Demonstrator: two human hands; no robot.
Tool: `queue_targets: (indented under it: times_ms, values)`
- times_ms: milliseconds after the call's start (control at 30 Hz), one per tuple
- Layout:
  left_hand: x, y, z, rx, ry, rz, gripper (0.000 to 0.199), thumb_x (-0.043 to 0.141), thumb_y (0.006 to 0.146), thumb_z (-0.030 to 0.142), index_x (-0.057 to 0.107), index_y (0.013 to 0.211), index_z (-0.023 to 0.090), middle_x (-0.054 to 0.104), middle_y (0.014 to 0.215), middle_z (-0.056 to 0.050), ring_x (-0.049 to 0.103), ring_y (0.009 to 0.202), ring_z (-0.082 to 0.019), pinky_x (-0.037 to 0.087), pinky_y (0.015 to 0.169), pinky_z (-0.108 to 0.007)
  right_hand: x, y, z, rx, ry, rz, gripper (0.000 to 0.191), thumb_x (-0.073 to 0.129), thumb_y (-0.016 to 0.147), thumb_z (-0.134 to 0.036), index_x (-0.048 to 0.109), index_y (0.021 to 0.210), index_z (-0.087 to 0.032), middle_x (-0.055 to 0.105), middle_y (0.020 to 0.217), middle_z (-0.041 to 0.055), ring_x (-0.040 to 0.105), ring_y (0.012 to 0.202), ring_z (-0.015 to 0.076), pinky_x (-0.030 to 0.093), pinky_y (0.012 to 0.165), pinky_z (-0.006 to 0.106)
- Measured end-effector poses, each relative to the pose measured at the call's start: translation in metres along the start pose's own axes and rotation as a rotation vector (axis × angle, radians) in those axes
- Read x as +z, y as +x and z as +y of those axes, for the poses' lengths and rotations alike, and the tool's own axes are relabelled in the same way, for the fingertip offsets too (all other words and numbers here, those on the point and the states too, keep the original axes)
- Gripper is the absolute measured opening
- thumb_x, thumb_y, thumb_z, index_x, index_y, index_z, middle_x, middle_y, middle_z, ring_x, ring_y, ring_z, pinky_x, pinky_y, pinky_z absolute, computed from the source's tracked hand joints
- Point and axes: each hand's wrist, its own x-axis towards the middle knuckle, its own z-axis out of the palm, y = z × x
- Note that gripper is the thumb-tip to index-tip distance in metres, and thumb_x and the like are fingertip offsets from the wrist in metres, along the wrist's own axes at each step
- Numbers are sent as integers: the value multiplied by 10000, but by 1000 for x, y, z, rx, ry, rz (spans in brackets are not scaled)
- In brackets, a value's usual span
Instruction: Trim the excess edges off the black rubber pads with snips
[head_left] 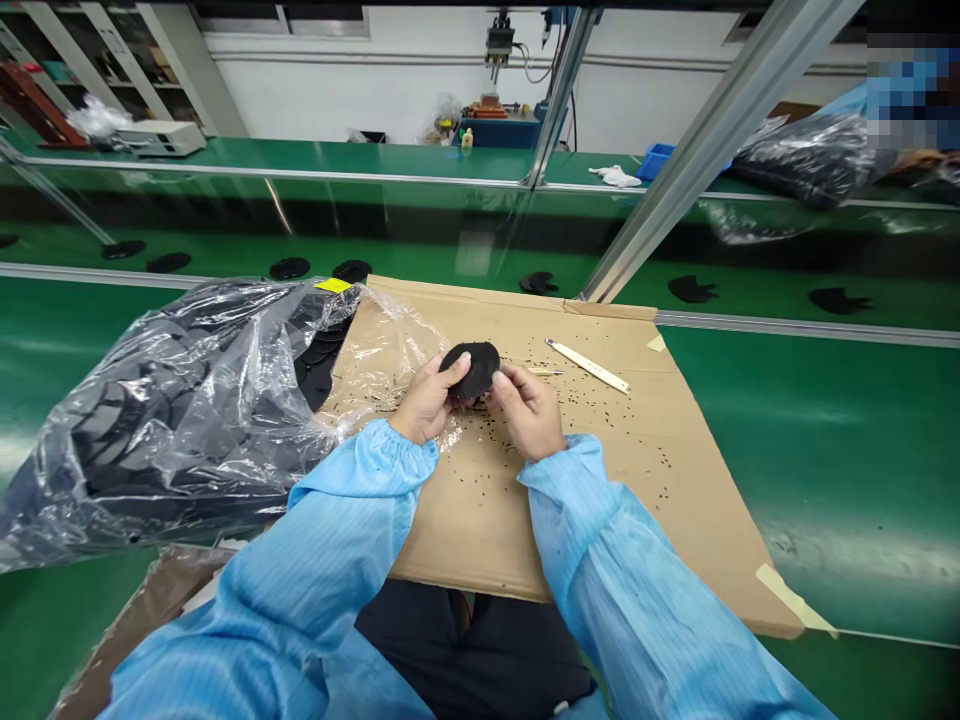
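One black disc (480, 368) is held above the cardboard sheet (465, 540), closer to its far edge; the left grip (424, 400) clasps it, and the right grip (529, 410) pinches its right rim.

Across from you, a small yellow bottle (466, 138) stands on the far bench (300, 156); well to its left, you have a white box-shaped device (163, 139) with crumpled plastic (99, 118) beside it. Right of the bottle you see a white cloth (615, 177) near a blue bin (655, 162), and above and behind the bottle, a dark machine head (499, 40).
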Motion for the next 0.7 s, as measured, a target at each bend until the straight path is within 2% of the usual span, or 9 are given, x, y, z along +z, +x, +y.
queue_targets:
  times_ms: [67,133,300,467,700]
  values:
    - [0,0,0,6,2,-8,464,796,679,421,618,1016,156,652,860,-31,568,658,-110,462,563,-235,2,-1,2,-29,18,-27,377,608,860,-496,673,1062,-185,677,853,34,605,690,152,525,658,294]
    - [1,-1,0,31,6,-38,482,805,669,428,603,1026,173,637,864,-13,555,642,-93,442,534,-212,3,-2,5,-33,8,1,356,635,848,-474,688,1063,-195,690,891,42,631,744,169,544,707,319]
    - [-1,-3,1,-14,30,-181,475,776,695,478,590,1030,198,570,724,29,482,516,-54,338,442,-182,4,-3,11,-129,-26,18,321,630,865,-415,693,1117,-229,679,1002,56,657,807,186,568,767,367]
    - [-4,-2,-3,-113,16,-249,410,728,731,524,600,891,169,536,667,28,484,499,-60,325,415,-182,2,-3,6,-205,-185,76,266,582,894,-397,724,1059,-243,690,906,48,655,770,187,568,749,365]
    - [-5,-2,-7,-188,-4,-321,485,652,741,637,607,822,161,555,675,12,542,545,-88,383,439,-195,5,-4,-7,-342,-314,107,231,549,911,-340,738,1004,-247,709,861,41,653,752,179,554,724,327]
